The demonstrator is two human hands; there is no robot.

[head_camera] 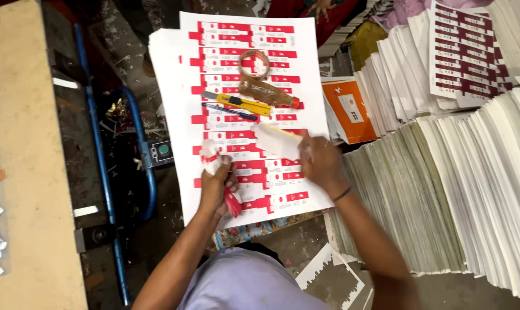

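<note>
On the work surface before the person: a stack of printed sheets, white with rows of red-and-white carton blanks, still whole across most of the top sheet.

Left hand: closed around a bunch of punched-out red-and-white pieces, held low over the near edge of the stack.

Right hand: fingers pinched on a white paper piece, partly motion-blurred, lifted just above the middle rows of the top sheet.

Resting on the stack, farther from the person: a yellow utility knife; a blue pen just beside it; a small brownish bottle with a red cap; a roll of clear tape.

To the right: an orange-and-white carton stack, then tall piles of sheets seen edge-on, and above them more red-printed sheets.

To the left: a blue metal frame with a green push button, and a tan board.

Progress, as judged: a small handful of pieces is separated and gathered in the left hand; the top sheet looks largely unstripped, and the piles alongside suggest much remains.
</note>
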